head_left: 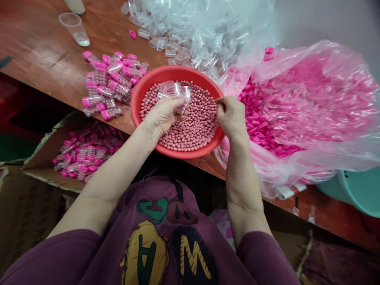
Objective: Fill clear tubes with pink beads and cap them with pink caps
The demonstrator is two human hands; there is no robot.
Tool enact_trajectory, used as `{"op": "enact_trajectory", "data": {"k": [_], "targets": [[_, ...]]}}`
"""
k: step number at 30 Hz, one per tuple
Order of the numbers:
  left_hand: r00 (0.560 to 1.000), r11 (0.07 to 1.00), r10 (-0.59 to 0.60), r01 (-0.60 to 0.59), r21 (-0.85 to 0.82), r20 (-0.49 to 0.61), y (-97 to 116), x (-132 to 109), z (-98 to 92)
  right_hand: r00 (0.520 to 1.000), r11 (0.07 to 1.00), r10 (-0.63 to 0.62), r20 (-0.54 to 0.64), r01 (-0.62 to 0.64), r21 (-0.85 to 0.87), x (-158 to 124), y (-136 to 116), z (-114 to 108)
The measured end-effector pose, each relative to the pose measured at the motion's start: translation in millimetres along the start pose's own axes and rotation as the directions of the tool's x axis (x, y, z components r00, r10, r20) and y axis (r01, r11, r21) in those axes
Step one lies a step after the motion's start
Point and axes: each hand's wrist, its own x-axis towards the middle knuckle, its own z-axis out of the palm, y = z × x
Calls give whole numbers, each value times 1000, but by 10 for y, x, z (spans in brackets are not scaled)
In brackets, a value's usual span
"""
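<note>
A red plastic bowl (pixel 190 153) full of small round pink beads (pixel 192 132) stands at the table's edge in front of me. Over the beads, my left hand (pixel 164 114) is closed around a few small clear plastic tubes (pixel 184 93). My right hand (pixel 233 116) is at the bowl's right rim with its fingers curled and pinched together. Whatever those fingers hold, if anything, I cannot make out. Left of the bowl lies a heap of bead-filled clear bottles with pink caps (pixel 118 81).
A clear plastic bag (pixel 323 114) of loose pink caps (pixel 255 122) lies to the right. Behind the bowl is a pile of empty clear tubes (pixel 190 35). A cardboard box (pixel 44 152) with filled bottles sits below left. A plastic cup (pixel 74 27) and a teal basin (pixel 360 190) are farther out.
</note>
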Motion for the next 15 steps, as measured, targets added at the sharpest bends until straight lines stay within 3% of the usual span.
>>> {"op": "enact_trajectory", "data": {"k": [3,7,11,15], "targets": [[1000,1000,3,-3,-2,-15,-6,-22,14,998,999,-7,-63,4,-38,69,55,-145],[999,1000,25,-25,4,-26,-4,-85,38,965,975,187,-182,-205,-82,148,454,-321],[1000,999,20,-21,34,3,6,-100,27,913,898,406,-33,-406,-169,114,879,-211],[1000,999,-1,0,48,20,21,-81,9,852,845,518,74,-497,-198,-52,1063,89]]}}
